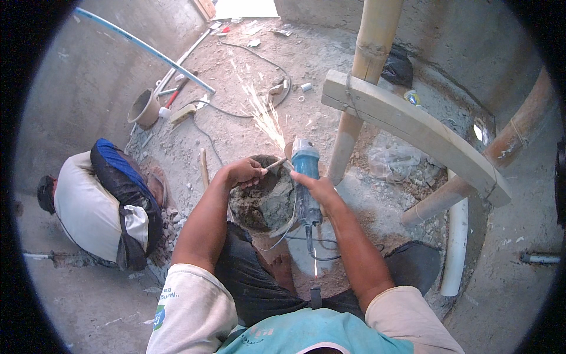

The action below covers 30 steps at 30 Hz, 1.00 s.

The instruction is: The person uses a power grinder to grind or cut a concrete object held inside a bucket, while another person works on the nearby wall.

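Note:
My right hand (pixel 309 184) is closed on a blue angle grinder (pixel 308 207), its disc throwing bright sparks (pixel 268 115) forward over the floor. My left hand (pixel 246 173) grips a short thin rod (pixel 276 164), whose far end meets the grinder's disc; what it is made of is too small to tell. Below both hands stands a bucket (pixel 259 208) of grey, lumpy mix. A cord (pixel 295 238) loops below the grinder.
A crouching co-worker (pixel 97 206) bends low at the left. Bamboo poles (pixel 368 44) with a tied curved plank (pixel 413 127) stand at right, near a white pipe (pixel 454 253). A small bucket (pixel 144 109), long pipe (pixel 147 48), tools, cables and rubble lie toward the back.

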Tool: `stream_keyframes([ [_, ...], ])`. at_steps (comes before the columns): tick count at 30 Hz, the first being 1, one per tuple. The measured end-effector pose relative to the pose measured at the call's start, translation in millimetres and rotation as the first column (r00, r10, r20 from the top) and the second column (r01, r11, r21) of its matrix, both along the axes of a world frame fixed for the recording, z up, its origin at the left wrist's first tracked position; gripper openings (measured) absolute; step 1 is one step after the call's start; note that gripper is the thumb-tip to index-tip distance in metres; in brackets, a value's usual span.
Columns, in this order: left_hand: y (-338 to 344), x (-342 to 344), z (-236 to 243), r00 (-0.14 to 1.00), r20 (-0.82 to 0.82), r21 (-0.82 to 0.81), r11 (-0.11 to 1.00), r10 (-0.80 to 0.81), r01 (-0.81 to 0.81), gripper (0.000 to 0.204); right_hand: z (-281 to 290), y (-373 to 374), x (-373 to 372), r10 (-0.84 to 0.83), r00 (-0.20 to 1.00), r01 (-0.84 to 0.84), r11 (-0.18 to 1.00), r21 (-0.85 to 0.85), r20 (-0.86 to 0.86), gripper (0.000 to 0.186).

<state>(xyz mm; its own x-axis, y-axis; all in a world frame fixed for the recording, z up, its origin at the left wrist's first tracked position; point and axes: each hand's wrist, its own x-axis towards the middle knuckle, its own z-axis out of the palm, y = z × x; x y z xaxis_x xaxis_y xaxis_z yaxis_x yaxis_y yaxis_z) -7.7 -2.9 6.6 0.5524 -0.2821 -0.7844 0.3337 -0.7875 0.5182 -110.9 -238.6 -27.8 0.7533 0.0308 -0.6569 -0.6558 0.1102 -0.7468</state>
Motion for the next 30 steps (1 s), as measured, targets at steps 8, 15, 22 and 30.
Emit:
stream_keyframes([
  [8, -0.5, 1.6, -0.3, 1.0, -0.001, -0.035, 0.999, -0.001, 0.001, 0.034, -21.7, 0.5, 2.4, -0.032, 0.999, 0.032, 0.999, 0.012, 0.011, 0.085],
  [15, -2.6, 0.7, 3.0, 1.0, 0.013, 0.013, 1.0, -0.023, 0.023, 0.033, -26.3, -1.3, 4.6, -0.031, 0.999, 0.031, 0.998, -0.056, -0.006, 0.08],
  [22, 7.0, -2.8, -7.2, 0.99, -0.066, -0.083, 0.988, 0.125, -0.131, 0.027, -7.3, -6.6, 3.2, -0.099, 0.995, 0.1, 0.993, -0.064, 0.012, 0.063],
  [30, 12.9, -0.6, 6.5, 0.96, -0.036, -0.279, 0.919, 0.279, -0.277, 0.024, 2.4, -9.4, 6.5, -0.119, 0.993, 0.117, 0.991, 0.062, 0.021, 0.073],
])
